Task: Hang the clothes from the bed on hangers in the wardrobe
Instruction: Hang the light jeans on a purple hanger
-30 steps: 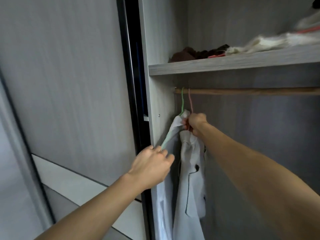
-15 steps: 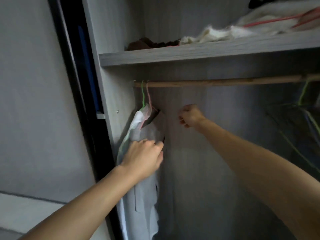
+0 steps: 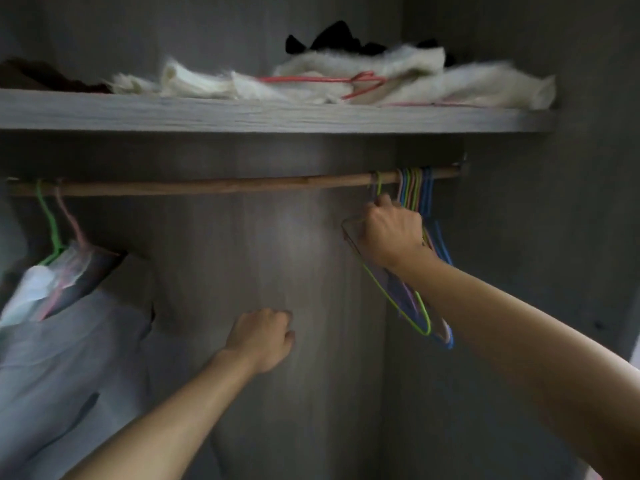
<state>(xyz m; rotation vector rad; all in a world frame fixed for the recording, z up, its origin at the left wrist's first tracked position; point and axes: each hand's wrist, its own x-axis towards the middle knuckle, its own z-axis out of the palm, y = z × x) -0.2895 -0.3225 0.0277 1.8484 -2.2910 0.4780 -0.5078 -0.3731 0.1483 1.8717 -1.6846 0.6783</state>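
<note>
The lime-green wire hanger (image 3: 398, 301) hangs by its hook on the wooden rail (image 3: 207, 185) towards the right end of the wardrobe, just left of a tight bunch of empty hangers (image 3: 417, 188) in pink, yellow, green and blue. The right hand (image 3: 389, 233) is raised to it, grip closed round the wire just below the hook. Motion blur makes it hard to tell whether a second, duller hanger is caught in the same grip. The green hanger's lower corner sticks out below the wrist, overlapping the shoulders of the bunch.

The left hand (image 3: 261, 337) is lower and well apart, in front of the bare back panel (image 3: 277, 237), fingers curled in, its grip holding nothing.

At the rail's far left, pale garments (image 3: 69, 341) already hang close together, on a green hanger (image 3: 48, 220) and a pink hanger (image 3: 71, 220).

Above the rail, the shelf (image 3: 242, 116) carries white fluffy fabric (image 3: 433, 81) with a coral hanger (image 3: 322, 79) lying on it, a black item (image 3: 332, 34) behind, and a dark brown cloth (image 3: 34, 74) at the left.
</note>
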